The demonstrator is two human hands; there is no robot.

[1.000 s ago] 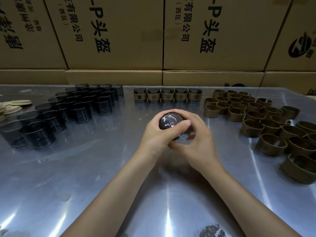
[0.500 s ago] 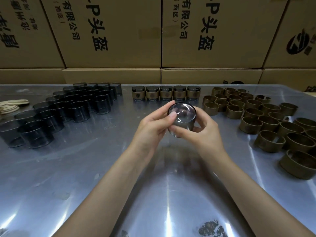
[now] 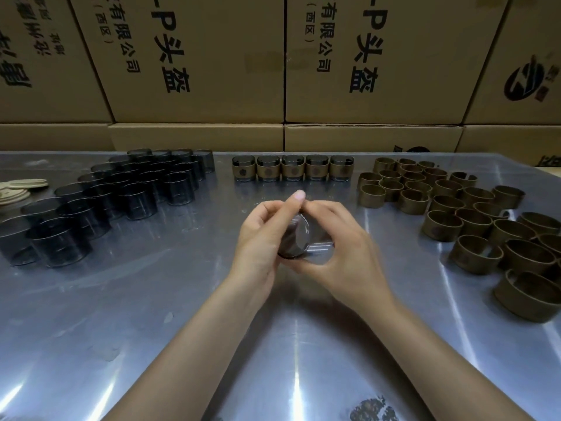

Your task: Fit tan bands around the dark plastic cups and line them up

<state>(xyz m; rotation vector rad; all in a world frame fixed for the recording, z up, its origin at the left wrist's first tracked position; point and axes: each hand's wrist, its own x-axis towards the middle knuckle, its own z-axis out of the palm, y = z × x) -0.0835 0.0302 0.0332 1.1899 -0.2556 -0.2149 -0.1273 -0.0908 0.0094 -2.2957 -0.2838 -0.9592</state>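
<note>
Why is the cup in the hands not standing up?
The cup is tipped sideways; both hands, left hand and right hand, hold it above the table.

Dim, warm light; white glare streaks the shiny desk [image 3: 127,329] toward 6 o'clock; edges bow outward, hands slightly motion-blurred.

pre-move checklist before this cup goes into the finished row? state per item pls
1. Cup held securely: ok. The left hand and the right hand both grip the dark cup, lifted off the metal table.
2. Band on the held cup: cannot tell; fingers cover its wall and the picture is blurred.
3. Cup upright for placing: not ok; it lies tilted, one round end facing the camera.
4. Finished row tidy: ok; five banded cups stand side by side.
5. Room to extend the row: ok; bare table shows at both ends.
6. Stock: ok; loose tan bands right, bare cups left.
</note>
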